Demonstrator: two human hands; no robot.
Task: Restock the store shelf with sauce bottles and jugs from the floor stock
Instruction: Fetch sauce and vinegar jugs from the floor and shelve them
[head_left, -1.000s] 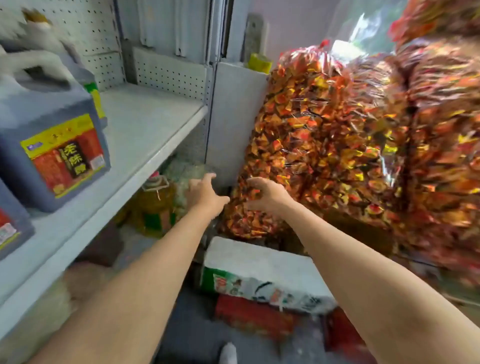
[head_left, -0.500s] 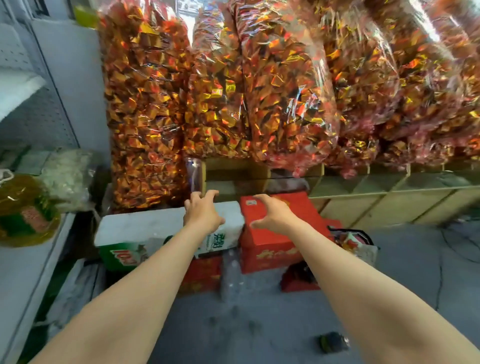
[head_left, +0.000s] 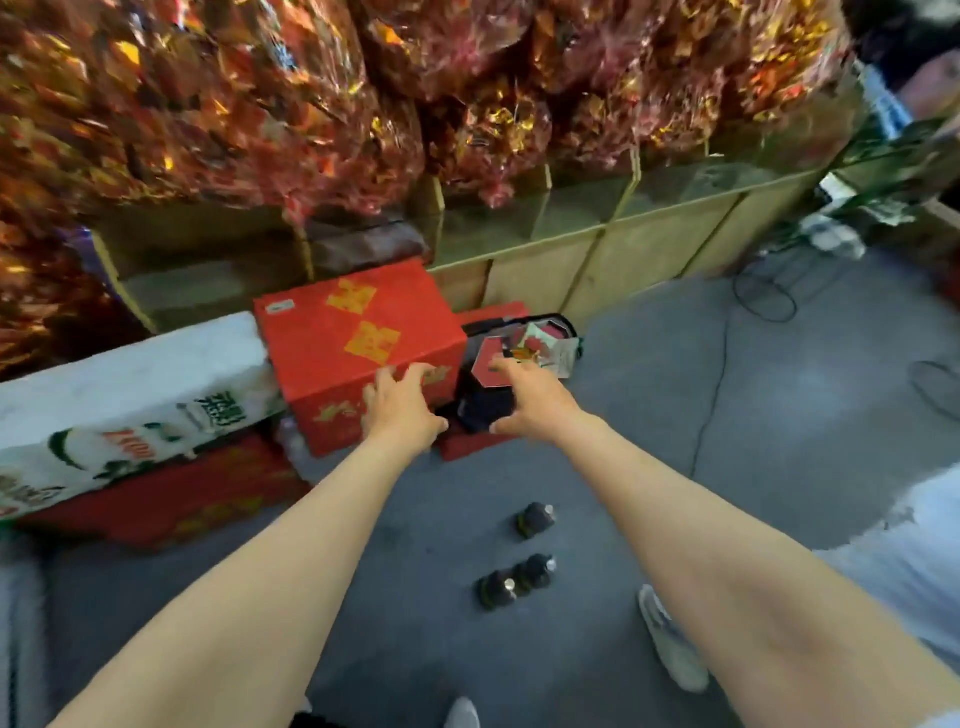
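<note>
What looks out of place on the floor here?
Three dark bottles stand loose on the open floor between the arms, near a shoe, where they could be kicked. Both hands are empty.

A red box (head_left: 358, 343) is marked with yellow patches; a white carton (head_left: 130, 395) is printed in green and red. Dark bottles (head_left: 519, 571) are set against grey floor (head_left: 779, 395).
</note>
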